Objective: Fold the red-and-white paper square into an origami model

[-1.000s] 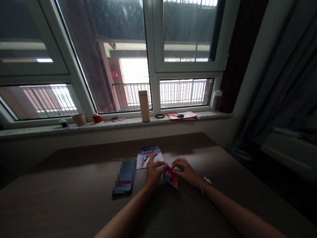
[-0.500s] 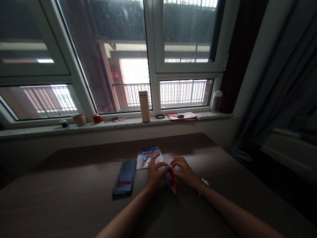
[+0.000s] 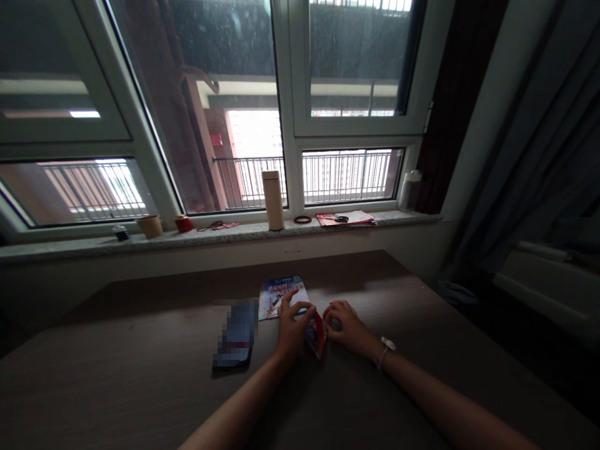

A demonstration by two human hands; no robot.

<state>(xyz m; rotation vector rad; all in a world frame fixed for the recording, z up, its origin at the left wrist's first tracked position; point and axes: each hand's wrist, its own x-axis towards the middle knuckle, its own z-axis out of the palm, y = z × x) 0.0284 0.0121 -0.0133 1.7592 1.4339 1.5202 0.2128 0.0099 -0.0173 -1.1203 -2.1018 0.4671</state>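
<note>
Small folded blue-and-red printed paper [image 3: 315, 337]: between the two hands, above or on the dark brown wood-look table [image 3: 154, 350]; it stands tilted with a red face toward the right and a pointed lower corner toward the person. Whether that corner touches the table cannot be told.
Left bare hand [image 3: 291, 328]: thumb and forefinger clamped on the paper's upper edge, the other fingers lifted and spread.
Right bare hand [image 3: 347, 326]: fingers curled in beside the paper's right edge; whether they grip it or merely rest near it cannot be told.
Blue-and-white printed leaflet [image 3: 272, 306]: flat on the table just beyond the left hand, partly covered by it.
Dark slab with a pixelated surface [image 3: 237, 334]: on the table, left of the left hand.
Creasing well: a firm left pinch close to the fold line would likely stop the layers from sliding; matching the edges before pressing should give a straighter crease. Light right fingers would probably spare the thin corner, and resting the paper flat would help sharpen the fold.
</note>
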